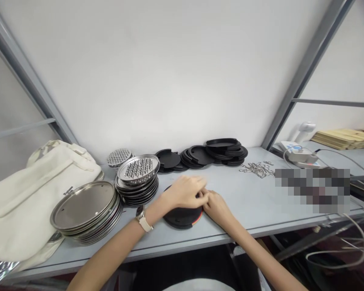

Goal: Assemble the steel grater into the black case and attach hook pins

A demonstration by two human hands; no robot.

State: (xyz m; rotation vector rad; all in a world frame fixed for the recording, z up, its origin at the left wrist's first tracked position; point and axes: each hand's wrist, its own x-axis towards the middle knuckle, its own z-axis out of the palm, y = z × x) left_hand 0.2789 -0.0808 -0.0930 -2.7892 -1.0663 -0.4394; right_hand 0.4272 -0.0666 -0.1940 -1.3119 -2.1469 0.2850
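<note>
A black round plastic piece (178, 218) lies near the table's front edge, with a red and yellow strip showing at its lower right rim. My left hand (185, 192), a watch on its wrist, reaches across the top of this piece with fingers bent. At the right rim, my right hand (216, 206) has its fingers closed and meets the left fingertips. Whatever the fingers pinch there is hidden. Close by on the left stand stacked round metal grater discs (139, 169) and a pile of round metal plates (85, 206).
More black round pieces (200, 155) are piled along the wall. Small metal wire clips (257, 169) lie loose to their right. A cream cloth bag (39, 194) fills the left end. Beyond the right post are a white device (299, 153), cables and stacked wooden pieces (342, 138).
</note>
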